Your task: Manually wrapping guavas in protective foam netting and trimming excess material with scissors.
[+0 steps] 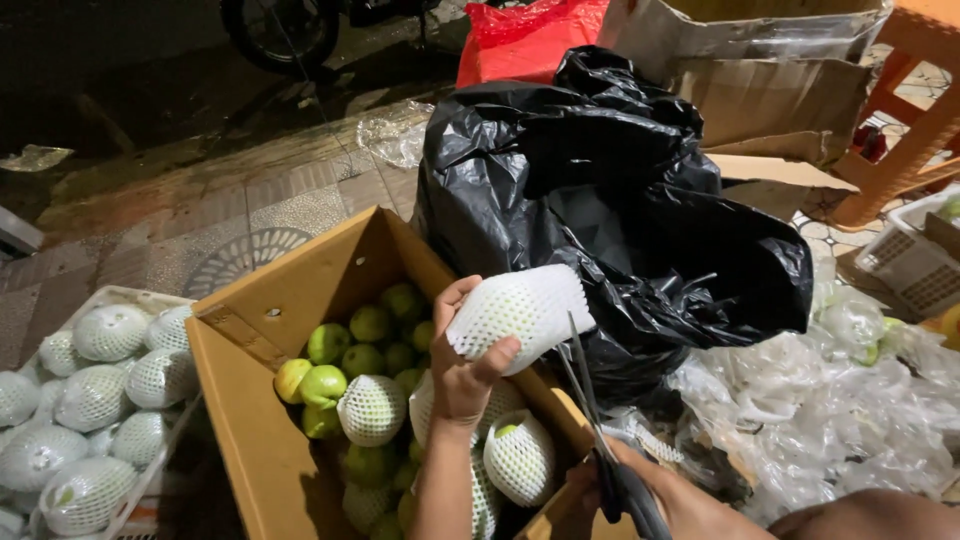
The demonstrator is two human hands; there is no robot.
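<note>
Fingers [497, 352] of the left hand [462, 372] curl closed around a white foam net sleeve [520, 308], holding it up above the near right corner of the cardboard box [262, 322]. Below it, the right hand [668, 500] grips black scissors [605, 455], blades pointing up toward the sleeve. Green fruit [362, 342] fills the box, some netted. A black bag [610, 190] bulges just behind; a tray of wrapped fruit [95, 400] lies left.
</note>
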